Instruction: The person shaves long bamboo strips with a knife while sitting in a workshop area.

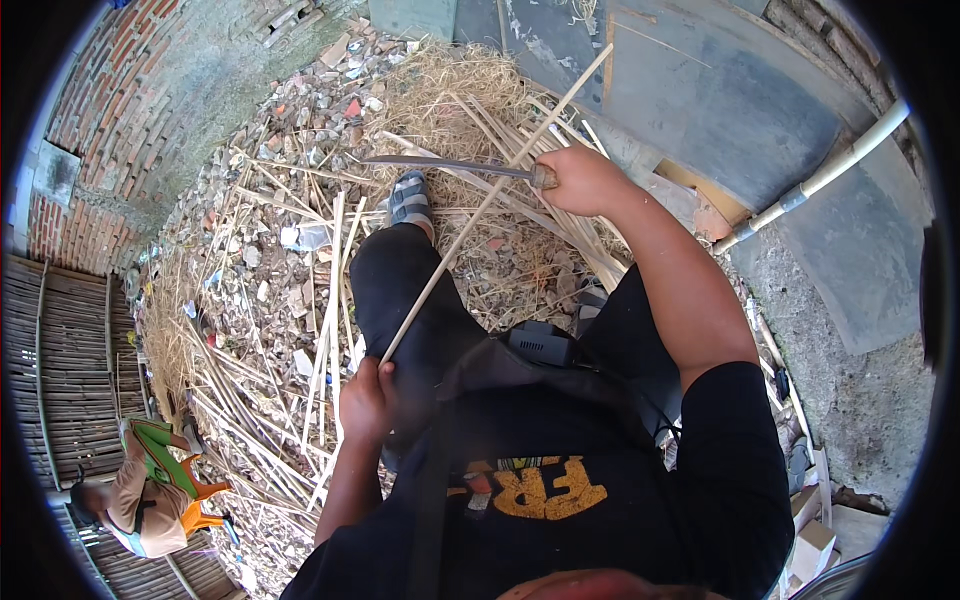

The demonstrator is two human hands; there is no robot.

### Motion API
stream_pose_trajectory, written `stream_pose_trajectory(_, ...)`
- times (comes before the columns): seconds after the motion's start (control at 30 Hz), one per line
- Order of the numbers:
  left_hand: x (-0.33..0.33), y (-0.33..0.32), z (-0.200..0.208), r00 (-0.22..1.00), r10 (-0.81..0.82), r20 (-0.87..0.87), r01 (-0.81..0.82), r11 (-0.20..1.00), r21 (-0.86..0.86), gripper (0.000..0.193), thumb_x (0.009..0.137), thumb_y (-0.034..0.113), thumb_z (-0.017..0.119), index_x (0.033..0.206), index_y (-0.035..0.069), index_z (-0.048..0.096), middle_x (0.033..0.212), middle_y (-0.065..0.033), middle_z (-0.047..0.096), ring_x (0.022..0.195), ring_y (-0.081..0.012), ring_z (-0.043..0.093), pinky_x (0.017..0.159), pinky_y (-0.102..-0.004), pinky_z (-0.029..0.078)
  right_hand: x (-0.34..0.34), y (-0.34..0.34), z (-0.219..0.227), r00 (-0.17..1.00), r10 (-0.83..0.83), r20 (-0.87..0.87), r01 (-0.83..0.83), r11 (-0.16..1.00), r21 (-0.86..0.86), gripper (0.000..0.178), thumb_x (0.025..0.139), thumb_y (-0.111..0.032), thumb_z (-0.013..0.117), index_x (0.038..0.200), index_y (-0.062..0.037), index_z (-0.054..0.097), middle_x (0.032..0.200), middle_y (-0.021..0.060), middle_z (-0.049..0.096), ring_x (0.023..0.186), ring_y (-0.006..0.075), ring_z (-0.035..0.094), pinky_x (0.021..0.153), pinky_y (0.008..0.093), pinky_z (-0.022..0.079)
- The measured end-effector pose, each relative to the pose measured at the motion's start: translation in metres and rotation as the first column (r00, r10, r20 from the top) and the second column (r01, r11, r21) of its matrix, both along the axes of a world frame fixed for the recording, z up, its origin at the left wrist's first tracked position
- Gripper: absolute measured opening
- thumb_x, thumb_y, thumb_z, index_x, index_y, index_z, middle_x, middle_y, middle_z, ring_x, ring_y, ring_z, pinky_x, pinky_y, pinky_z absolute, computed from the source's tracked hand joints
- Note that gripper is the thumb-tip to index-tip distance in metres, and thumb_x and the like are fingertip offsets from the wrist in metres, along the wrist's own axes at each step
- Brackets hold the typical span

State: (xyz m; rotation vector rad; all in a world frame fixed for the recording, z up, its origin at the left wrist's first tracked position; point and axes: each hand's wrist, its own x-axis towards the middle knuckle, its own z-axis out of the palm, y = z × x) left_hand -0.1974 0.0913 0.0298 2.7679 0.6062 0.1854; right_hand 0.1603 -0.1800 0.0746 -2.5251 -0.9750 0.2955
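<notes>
Broken brick and stone litter the rubble ground (250, 215) from nine o'clock to twelve, with a brick wall (130, 90) behind it at ten o'clock and large grey panels (720, 90) leaning around one o'clock. A co-worker (150, 500) is over at eight o'clock, well apart. Dry straw (450, 85) heaps at twelve, and loose pale strips (335, 285) lie nearer, at nine.

The long pale stick (451, 262) slants across the middle, from one o'clock down to eight, passing above the wearer's dark-trousered leg (400, 300). A long-bladed knife (440, 163) crosses it just ahead of the handle, its tip toward eleven; whether the edge bites cannot be told. At one o'clock the right hand (580, 180) has its fingers wrapped around that handle. At eight, the left hand (367, 400) clamps thumb and fingers on the stick's near end.

Blade work of this sort seems to go best with the left grip firm and low, well clear of the edge, the strokes shallow and directed away from leg and sandalled foot (410, 200), and the stick steadied against twisting.
</notes>
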Motion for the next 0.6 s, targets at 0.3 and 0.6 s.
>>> stream_pose_trajectory(0.3, 0.0, 0.001, -0.004, 1.0, -0.004, 0.013, 0.004, 1.0, 0.018, 0.023, 0.101, 0.028, 0.057, 0.091, 0.008, 0.058, 0.067, -0.0228, 0.063, 0.063, -0.0461, 0.063, 0.057, -0.0566, 0.047, -0.008, 0.005, -0.005, 0.998, 0.065, 0.009, -0.066, 0.996, 0.056, 0.028, 0.077, -0.021, 0.073, 0.1, -0.0051, 0.069, 0.085, 0.0189, 0.068, 0.083, 0.0373, 0.067, 0.075, 0.0472, 0.052)
stream_pose_trajectory(0.6, 0.0, 0.002, -0.006, 0.998, -0.025, 0.049, 0.024, 0.999, 0.033, 0.022, 0.1, 0.027, 0.057, 0.089, 0.008, 0.057, 0.064, -0.0224, 0.062, 0.061, -0.0455, 0.062, 0.055, -0.0561, 0.047, 0.005, -0.002, -0.002, 1.0, 0.012, -0.021, -0.009, 0.994, 0.111, 0.027, 0.079, -0.023, 0.073, 0.096, -0.002, 0.068, 0.084, 0.0204, 0.067, 0.083, 0.0379, 0.066, 0.076, 0.047, 0.05)
